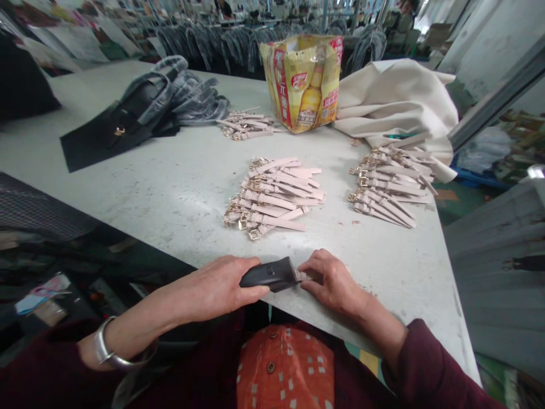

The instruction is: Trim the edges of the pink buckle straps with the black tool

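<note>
My left hand (236, 284) is wrapped around a black handheld device (272, 275) with a small button-like spot on top; its exact kind I cannot tell. Between thumb and fingers, my right hand (330, 279) pinches a small beige strap piece (300, 276), whose end meets the wide front of the device. Most of that piece is hidden by the fingers. Just beyond my hands lies a heap of pale pink-beige buckle straps (279, 196) with gold buckles facing left. A second heap of such straps (389, 179) is at the right.
Farther back on the white table (179, 199) are a smaller strap pile (247, 125), a yellow beer carton (304, 85), and cream sheet material (395, 96). Black bag parts with plastic-wrapped handles (149, 105) lie at the back left. The table's front edge runs beneath my hands.
</note>
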The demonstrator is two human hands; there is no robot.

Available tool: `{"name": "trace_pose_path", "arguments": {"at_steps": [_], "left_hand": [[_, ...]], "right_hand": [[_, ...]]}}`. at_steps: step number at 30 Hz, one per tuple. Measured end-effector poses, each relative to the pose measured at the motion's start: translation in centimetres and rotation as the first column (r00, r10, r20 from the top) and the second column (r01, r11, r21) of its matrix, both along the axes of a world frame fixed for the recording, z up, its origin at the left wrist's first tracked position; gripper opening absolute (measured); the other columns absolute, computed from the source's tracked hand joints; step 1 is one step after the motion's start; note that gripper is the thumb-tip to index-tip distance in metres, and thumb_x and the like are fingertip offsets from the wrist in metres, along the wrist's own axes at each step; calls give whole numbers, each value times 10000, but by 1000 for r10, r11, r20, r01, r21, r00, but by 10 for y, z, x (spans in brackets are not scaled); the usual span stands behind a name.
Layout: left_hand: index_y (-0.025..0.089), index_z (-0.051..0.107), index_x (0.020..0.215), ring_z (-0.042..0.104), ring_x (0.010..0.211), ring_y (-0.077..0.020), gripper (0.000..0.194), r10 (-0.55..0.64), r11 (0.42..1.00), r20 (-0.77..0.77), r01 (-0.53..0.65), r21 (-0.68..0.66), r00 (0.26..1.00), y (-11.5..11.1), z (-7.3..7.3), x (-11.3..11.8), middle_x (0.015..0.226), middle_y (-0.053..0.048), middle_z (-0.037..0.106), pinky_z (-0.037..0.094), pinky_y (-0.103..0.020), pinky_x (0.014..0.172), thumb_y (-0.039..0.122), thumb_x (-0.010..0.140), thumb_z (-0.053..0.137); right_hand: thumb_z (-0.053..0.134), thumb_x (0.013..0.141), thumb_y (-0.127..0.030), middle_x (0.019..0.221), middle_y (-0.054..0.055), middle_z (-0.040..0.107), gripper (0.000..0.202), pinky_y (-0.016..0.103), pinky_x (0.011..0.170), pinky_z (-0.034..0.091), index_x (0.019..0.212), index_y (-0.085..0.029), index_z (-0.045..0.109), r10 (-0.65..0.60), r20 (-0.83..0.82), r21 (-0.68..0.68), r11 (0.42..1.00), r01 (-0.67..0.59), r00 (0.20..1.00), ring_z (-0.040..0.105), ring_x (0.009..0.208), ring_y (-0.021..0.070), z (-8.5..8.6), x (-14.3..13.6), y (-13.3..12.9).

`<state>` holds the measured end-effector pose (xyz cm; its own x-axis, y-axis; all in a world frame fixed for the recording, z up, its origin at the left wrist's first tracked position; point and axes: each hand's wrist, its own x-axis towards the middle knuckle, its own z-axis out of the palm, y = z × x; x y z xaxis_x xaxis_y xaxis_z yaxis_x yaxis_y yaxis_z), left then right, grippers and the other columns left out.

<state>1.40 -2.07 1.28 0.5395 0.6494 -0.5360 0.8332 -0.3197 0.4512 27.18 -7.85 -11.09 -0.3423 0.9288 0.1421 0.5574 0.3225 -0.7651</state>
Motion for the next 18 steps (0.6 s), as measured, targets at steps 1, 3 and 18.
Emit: {"name": "trace_pose_path", "arguments": {"at_steps": [1,3,18], "left_hand": [[245,662,879,715,755,-213,258,11,1000,5,-11,-6,1000,0,-1,0,811,3,768,456,-274,656,475,914,550],[240,665,887,711,751,-210,264,22,1000,1,-22,-17,1000,1,-1,-3,820,0,770,465,-274,656,474,910,546],[227,734,961,750,820,-234,295,27,999,-33,-25,38,999,-6,8,-6,890,-36,823,513,-281,691,470,889,581]], "right_hand": [[791,810,-44,907,46,654,254,336,787,482,1006,-202,759,0,5,15,1000,0,1000,614,883,227,0,-1,0],[772,800,-46,903,46,649,251,338,788,476,998,-196,736,-2,5,49,999,2,1000,604,876,227,-1,-1,-1],[637,773,-144,876,67,679,146,347,740,527,898,-212,672,-91,53,80,993,87,994,639,812,237,-3,-4,-10]]}}
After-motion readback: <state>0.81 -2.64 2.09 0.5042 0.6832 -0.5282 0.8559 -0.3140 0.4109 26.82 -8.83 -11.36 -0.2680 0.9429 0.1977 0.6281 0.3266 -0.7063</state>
